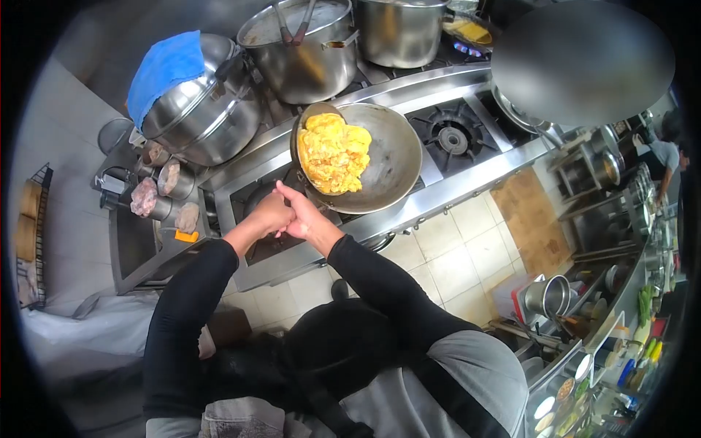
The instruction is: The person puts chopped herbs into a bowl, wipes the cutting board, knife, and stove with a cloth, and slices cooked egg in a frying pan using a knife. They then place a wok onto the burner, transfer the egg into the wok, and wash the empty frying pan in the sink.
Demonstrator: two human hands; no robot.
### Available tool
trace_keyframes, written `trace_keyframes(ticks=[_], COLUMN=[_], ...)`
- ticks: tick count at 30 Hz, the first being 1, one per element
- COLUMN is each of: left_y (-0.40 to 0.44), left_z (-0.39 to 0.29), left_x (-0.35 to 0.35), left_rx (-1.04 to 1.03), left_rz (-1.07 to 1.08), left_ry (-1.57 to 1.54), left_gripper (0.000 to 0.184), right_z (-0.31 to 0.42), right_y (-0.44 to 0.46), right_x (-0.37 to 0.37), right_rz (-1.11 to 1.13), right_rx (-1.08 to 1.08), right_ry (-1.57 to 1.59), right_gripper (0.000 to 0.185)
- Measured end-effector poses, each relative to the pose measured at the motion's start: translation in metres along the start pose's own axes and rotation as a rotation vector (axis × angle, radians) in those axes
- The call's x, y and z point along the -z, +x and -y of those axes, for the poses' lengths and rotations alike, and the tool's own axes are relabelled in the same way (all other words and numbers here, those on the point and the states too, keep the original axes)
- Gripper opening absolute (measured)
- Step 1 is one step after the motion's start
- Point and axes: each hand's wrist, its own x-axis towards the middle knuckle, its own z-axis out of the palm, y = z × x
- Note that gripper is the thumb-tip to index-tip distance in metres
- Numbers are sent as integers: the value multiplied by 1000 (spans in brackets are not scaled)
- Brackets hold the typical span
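Note:
A heap of yellow scrambled egg [337, 155] sits in a round metal scoop or strainer [299, 125], held over the left part of a wide metal wok [387, 157]. My left hand [269, 216] and my right hand [301, 217] are pressed together just below and left of the scoop, fingers closed. What they grip is hidden between them; a handle is not clearly visible. The right thumb points up and left.
Large steel pots [296, 69] line the back of the stove. A blue cloth [166, 71] covers part of a lidded pot. Right of the wok is a gas burner [450, 137]. Small containers [175, 181] stand at left. Another person [661, 157] is at far right.

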Motion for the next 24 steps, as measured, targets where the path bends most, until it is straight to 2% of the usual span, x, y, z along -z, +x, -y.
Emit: trace_keyframes(ticks=[1,4,6,8,10,12,15,18,19,20,22,24], left_y=[-1,-4,-3,-8,-14,-16,-12,-4,-7,-12,-20,-20], left_z=[-7,-20,-29,-39,-44,-48,-43,-36,-36,-36,-29,-7], left_x=[1,0,-4,-9,-18,-24,-24,-16,-14,-17,-23,-30], left_rx=[-3,-14,-142,-56,-218,-137,-139,-127,-121,-101,-80,-154], left_rz=[-9,-36,-130,-114,-263,-238,-387,-513,-526,-497,-480,-564], left_ry=[91,289,444,539,701,662,639,506,504,401,284,414], left_gripper=[48,50,47,47,46,49,53,48,48,47,45,43], right_z=[3,13,16,19,23,26,37,48,49,51,67,107], right_y=[-2,-15,-10,-10,-17,-22,-14,-5,-8,-16,-43,-75], right_x=[-2,-11,-4,3,1,1,-3,-11,-11,-7,-2,5], right_rz=[63,67,151,199,174,231,314,308,304,310,202,87], right_rx=[-14,23,37,58,83,112,51,-33,-34,-44,-215,-79], right_ry=[53,83,169,342,355,348,265,55,-30,-37,-530,-1314], right_gripper=[37,35,28,19,18,18,19,35,49,49,55,52])
